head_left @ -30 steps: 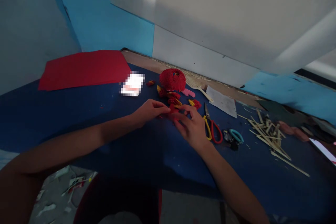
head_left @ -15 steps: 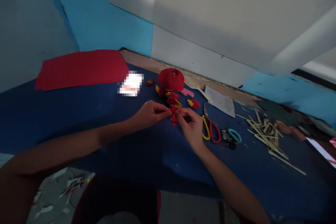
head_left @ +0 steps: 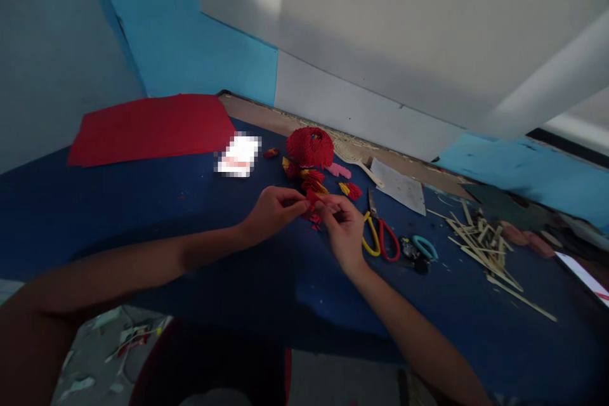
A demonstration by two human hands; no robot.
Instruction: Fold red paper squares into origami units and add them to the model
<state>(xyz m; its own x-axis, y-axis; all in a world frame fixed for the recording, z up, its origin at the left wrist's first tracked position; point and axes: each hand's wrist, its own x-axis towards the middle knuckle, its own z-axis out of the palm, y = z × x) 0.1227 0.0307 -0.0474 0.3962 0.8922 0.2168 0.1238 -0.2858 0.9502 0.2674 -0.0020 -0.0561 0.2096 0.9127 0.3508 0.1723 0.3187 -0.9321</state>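
Observation:
Both my left hand and my right hand pinch a small piece of red paper between thumb and fingers, above the blue table. A few loose red paper pieces lie just below the fingertips. Right behind my hands are red-and-yellow folded-paper clusters, and beyond them sits a round red folded-paper form with a hollow top. Another red-and-yellow cluster lies behind my right hand. How the held paper is folded is too small to make out.
Scissors with yellow and red handles lie right of my right hand, beside a teal-handled tool. Farther right is a pile of thin sticks. Red paper sheets and a blurred white patch are at the left.
Both hands keep hold of the red paper, which now shows more of its surface, with a point sticking up between the fingers. The camera view has shifted slightly.

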